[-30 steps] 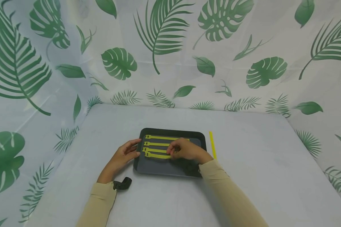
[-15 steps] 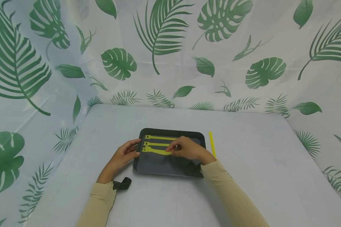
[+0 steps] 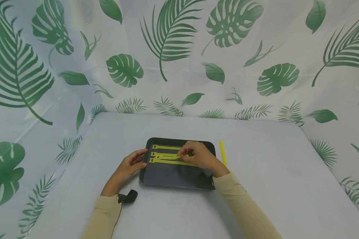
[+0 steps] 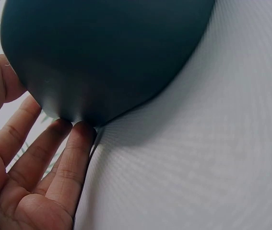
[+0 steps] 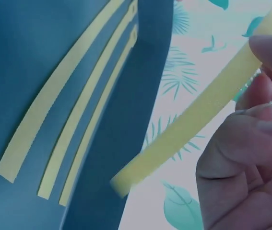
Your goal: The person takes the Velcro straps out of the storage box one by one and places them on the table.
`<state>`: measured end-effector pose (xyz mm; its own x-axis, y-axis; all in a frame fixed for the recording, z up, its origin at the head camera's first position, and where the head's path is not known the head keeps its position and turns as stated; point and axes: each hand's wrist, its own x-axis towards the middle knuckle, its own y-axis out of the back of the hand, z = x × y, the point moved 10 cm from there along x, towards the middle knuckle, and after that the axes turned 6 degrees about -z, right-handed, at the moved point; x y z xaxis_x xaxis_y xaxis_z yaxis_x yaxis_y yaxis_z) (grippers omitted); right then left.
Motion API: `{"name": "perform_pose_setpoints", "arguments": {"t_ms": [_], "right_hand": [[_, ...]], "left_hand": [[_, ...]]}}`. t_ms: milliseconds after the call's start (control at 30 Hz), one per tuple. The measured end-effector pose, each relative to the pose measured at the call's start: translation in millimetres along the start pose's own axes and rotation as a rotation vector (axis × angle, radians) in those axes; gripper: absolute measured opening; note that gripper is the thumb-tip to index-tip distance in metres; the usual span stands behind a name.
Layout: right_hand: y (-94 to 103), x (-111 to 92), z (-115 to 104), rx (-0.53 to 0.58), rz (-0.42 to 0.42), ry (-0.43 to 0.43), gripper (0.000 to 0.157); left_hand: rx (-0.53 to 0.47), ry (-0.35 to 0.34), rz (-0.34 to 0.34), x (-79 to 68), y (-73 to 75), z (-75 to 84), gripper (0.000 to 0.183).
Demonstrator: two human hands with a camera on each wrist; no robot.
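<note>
In the head view a dark shallow tray sits on the white table. My right hand is over it, thumb and fingers pinching a yellow hook-and-loop cable tie. In the right wrist view that tie's free end sticks out past the fingers, overlapping the tray's wall. Three more yellow ties lie side by side on the tray's floor, their slotted heads toward the left in the head view. My left hand touches the tray's left side, its extended fingertips against the outer wall in the left wrist view.
A brighter yellow strip lies on the white tabletop, just right of the tray. White cloth with green leaf prints rises at the back and both sides. A black wrist camera sits on the left wrist.
My right hand has lifted the nearest cable tie off the front of the row and carried it away from me, over the other ties. The left hand keeps its place at the tray.
</note>
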<state>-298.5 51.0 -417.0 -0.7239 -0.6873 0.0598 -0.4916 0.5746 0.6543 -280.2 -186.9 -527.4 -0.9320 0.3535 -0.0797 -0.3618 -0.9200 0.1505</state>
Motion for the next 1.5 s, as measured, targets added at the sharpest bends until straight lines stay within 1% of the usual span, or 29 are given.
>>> {"name": "perform_pose_setpoints", "arguments": {"t_ms": [100, 267, 367, 467, 567, 667, 900, 1000, 1100, 1200, 1333, 1500], "right_hand": [[2.3, -3, -1, 0.011, 0.037, 0.016, 0.011], [4.0, -8, 3, 0.071, 0.075, 0.002, 0.011], [5.2, -10, 4, 0.099, 0.092, 0.003, 0.01], [7.0, -11, 5, 0.102, 0.109, 0.007, 0.009], [7.5, -13, 7, 0.112, 0.112, 0.003, 0.011], [7.3, -15, 9, 0.149, 0.11, -0.01, 0.013], [5.8, -18, 17, 0.284, 0.087, -0.046, 0.022], [5.9, -20, 18, 0.322, 0.083, -0.058, 0.02], [6.9, -22, 21, 0.342, 0.093, -0.074, 0.018], [8.7, -25, 25, 0.37, 0.11, -0.101, 0.019], [11.2, -29, 29, 0.414, 0.121, -0.131, 0.024], [15.0, -35, 35, 0.439, 0.128, -0.155, 0.032]], "left_hand": [[-0.019, -0.012, -0.009, -1.2, -1.0, 0.3, 0.061], [-0.052, -0.023, -0.032, -1.9, -3.2, -1.2, 0.062], [-0.055, -0.027, -0.036, -1.5, -4.0, -1.5, 0.062], [-0.058, -0.03, -0.034, -0.6, -4.0, -1.2, 0.062], [-0.061, -0.032, -0.035, -0.2, -3.9, -1.3, 0.062], [-0.053, -0.03, -0.033, -0.7, -3.3, -1.3, 0.062], [-0.044, -0.025, -0.03, -2.0, -2.7, 1.8, 0.062], [-0.047, -0.035, -0.032, -2.0, -3.3, 3.3, 0.061], [-0.051, -0.041, -0.036, -2.7, -3.8, 4.3, 0.061], [-0.052, -0.04, -0.034, -2.9, -3.8, 4.4, 0.061], [-0.058, -0.036, -0.035, -2.3, -4.3, 3.6, 0.061], [-0.051, -0.038, -0.029, -1.8, -3.9, 3.7, 0.062]]}}
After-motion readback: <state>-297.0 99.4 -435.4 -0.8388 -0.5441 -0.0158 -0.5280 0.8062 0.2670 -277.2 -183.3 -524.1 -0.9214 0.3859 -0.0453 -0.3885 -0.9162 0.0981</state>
